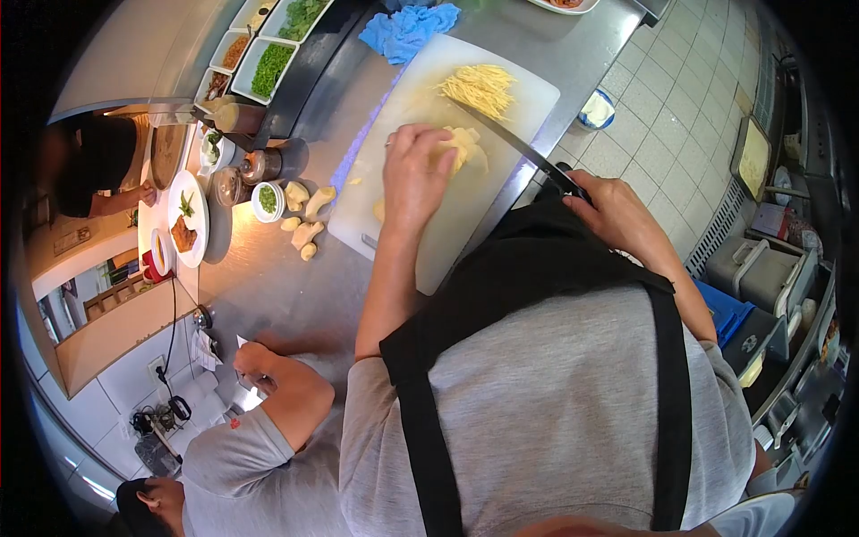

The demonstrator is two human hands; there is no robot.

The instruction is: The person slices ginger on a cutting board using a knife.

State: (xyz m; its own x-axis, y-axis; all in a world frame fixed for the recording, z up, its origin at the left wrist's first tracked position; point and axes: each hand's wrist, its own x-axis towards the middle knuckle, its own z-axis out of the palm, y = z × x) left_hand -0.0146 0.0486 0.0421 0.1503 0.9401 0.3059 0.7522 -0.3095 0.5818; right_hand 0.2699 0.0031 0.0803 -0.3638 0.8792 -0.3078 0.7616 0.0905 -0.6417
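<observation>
My right hand grips the black handle of a kitchen knife. Its blade reaches over the white cutting board, with the tip beside a pile of thin pale-yellow ginger strips. My left hand is curled on the board, fingers bent against flat ginger slices; its fingertips are partly hidden. Left of the board, several pieces of ginger root lie on the steel counter. Another small ginger piece shows partly behind my left wrist.
A blue cloth lies beyond the board. Trays of chopped greens, a small tub of chopped greens and a plate of food stand on the left. A co-worker's arm is at lower left; another person stands across the counter.
</observation>
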